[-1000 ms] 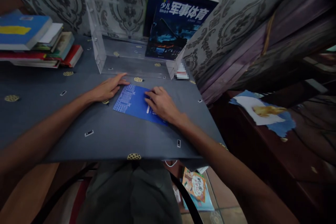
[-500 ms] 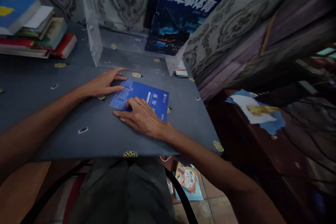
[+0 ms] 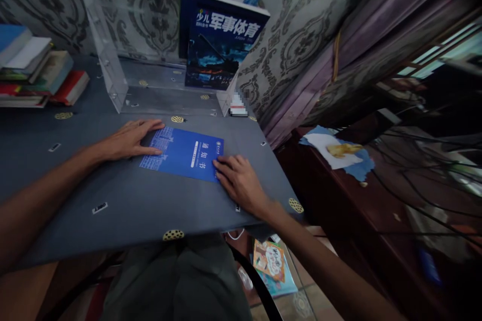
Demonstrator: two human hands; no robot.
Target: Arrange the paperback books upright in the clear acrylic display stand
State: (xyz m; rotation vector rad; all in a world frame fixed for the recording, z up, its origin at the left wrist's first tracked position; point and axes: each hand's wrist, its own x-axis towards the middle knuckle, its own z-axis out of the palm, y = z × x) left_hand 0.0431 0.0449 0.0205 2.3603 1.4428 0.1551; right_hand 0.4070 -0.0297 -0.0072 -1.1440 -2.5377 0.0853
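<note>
A blue booklet [image 3: 181, 153] with white Chinese lettering lies flat on the grey patterned tablecloth [image 3: 131, 195], its print turned sideways to me. My left hand [image 3: 137, 139] rests at its left end, thumb and fingers spread, the thumb touching the cover. At the right end, my right hand [image 3: 241, 180] lies with its fingertips on the edge and the fingers slightly bent. Neither hand grips anything. Just behind the booklet stands a clear acrylic rack [image 3: 165, 103], with a dark blue book [image 3: 222, 50] upright at its right side.
To the left is a stack of books [image 3: 37, 70]. A dark red cabinet [image 3: 316, 185] stands at the right, with blue and white paper [image 3: 331, 153] and cables on top. More books [image 3: 271, 266] lie on the floor below the table edge.
My right hand has slid from the middle of the booklet to its right end, uncovering the lettering. My left hand stays at the left end. The camera view has shifted.
</note>
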